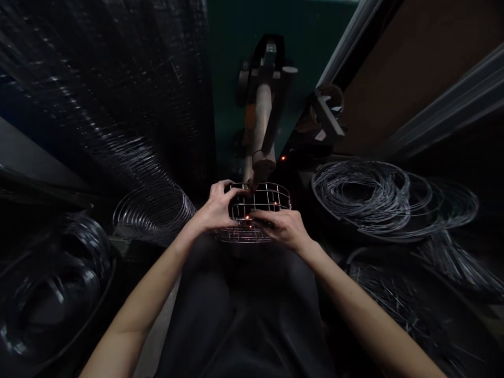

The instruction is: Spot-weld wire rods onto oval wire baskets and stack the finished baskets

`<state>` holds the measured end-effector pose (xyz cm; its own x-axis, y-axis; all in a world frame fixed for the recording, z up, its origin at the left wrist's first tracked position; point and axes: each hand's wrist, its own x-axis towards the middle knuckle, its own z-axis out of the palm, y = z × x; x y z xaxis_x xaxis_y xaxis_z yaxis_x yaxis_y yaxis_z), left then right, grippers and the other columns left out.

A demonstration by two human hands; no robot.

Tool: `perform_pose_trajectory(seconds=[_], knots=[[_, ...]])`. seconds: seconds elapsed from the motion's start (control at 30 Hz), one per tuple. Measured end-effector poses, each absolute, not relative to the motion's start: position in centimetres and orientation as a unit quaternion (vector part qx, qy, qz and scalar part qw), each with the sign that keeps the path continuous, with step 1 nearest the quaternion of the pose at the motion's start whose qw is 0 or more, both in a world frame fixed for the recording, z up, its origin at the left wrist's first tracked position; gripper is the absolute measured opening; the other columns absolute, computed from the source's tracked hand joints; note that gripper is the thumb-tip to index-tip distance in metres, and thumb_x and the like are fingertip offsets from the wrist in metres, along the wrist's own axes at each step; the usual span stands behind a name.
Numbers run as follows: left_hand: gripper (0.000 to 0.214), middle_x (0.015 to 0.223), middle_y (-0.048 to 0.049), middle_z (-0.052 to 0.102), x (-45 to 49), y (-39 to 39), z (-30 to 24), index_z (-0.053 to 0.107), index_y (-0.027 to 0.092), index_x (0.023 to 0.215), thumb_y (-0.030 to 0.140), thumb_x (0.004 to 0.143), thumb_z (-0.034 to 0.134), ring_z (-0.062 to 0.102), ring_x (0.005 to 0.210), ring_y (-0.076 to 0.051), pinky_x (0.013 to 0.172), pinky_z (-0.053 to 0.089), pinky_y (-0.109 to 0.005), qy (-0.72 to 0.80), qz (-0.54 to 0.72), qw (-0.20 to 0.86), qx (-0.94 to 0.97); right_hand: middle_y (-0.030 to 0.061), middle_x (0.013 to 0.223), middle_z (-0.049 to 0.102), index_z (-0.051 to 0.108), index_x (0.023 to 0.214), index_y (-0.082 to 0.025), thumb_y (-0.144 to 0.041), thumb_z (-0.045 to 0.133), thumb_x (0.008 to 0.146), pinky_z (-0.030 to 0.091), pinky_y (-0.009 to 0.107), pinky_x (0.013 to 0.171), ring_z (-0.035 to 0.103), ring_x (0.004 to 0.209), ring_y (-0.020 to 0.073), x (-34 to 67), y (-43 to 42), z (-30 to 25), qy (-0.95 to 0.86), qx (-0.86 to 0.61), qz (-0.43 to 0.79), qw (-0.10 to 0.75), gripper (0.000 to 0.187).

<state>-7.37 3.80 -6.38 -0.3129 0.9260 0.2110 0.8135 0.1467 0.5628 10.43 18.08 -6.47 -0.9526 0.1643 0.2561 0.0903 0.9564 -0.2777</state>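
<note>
A round wire basket point(271, 198) sits just beyond my lap, under the copper-coloured arm of a welding machine point(262, 123). My left hand point(218, 207) grips the basket's left rim with curled fingers. My right hand point(282, 226) lies over its near right side, fingers closed on the wires. A small orange glow shows among the wires between my hands, and the tip of the machine arm touches the basket's far rim.
A long stack of wire rings point(151, 207) stretches away on the left. Loose coils of wire point(366, 197) lie on the right, with a tangle of cut wires point(397, 299) below them. Dark wire coils point(51, 283) fill the lower left.
</note>
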Motion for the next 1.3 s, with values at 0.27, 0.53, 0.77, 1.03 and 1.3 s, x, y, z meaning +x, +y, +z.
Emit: perform_pose_trajectory(seconds=[0.27,0.53,0.77,1.03,1.3], knots=[[0.077,0.129,-0.0124,0.034,-9.6,5.7,-5.8,0.053,0.024,0.125,0.036,0.054,0.083,0.033,0.126,-0.037,0.107,0.034,-0.056,0.752,0.301,0.090,0.579,-0.0013,0.094,0.075,0.070,0.108,-0.032,-0.040,0.057,0.089,0.046,0.024,0.062,0.070,0.079,0.0175,8.0,19.4,-5.7,-0.976,-0.118,0.123,0.134,0.025],[0.079,0.129,-0.0120,0.035,-10.3,6.0,-6.3,0.053,0.024,0.126,0.039,0.055,0.084,0.034,0.126,-0.035,0.108,0.033,-0.053,0.746,0.309,0.067,0.585,0.0050,0.113,0.067,0.070,0.100,-0.026,-0.032,0.052,0.092,0.049,0.026,0.078,0.064,0.095,0.0166,9.1,19.2,-6.7,-0.948,-0.137,0.159,0.239,0.021],[0.080,0.128,-0.0109,0.038,-12.5,8.5,-6.0,0.053,0.026,0.125,0.037,0.053,0.085,0.036,0.123,-0.036,0.107,0.032,-0.056,0.766,0.294,0.064,0.569,0.0055,0.092,0.058,0.070,0.089,-0.024,-0.034,0.055,0.089,0.046,0.025,0.066,0.058,0.078,0.0161,6.5,21.1,-6.9,-0.931,-0.171,0.175,0.270,0.019],[0.127,0.151,-0.0194,0.011,-13.6,4.2,-9.8,0.017,0.024,0.148,0.068,0.047,0.081,0.012,0.140,-0.042,0.112,0.019,-0.061,0.751,0.356,0.068,0.552,0.0068,0.092,0.059,0.066,0.093,-0.023,-0.037,0.033,0.096,0.047,0.031,0.080,0.058,0.087,0.0188,13.3,19.4,-4.5,-0.892,-0.244,0.261,0.278,0.037],[0.136,0.144,-0.0233,0.025,-13.8,3.9,-14.7,0.001,0.019,0.146,0.075,0.047,0.075,0.034,0.135,-0.034,0.108,0.037,-0.048,0.695,0.539,0.092,0.467,0.0064,0.073,0.067,0.063,0.074,-0.023,-0.044,0.039,0.090,0.053,0.036,0.068,0.065,0.072,0.0231,24.2,17.6,-13.2,-0.916,-0.268,0.295,0.043,0.035]])
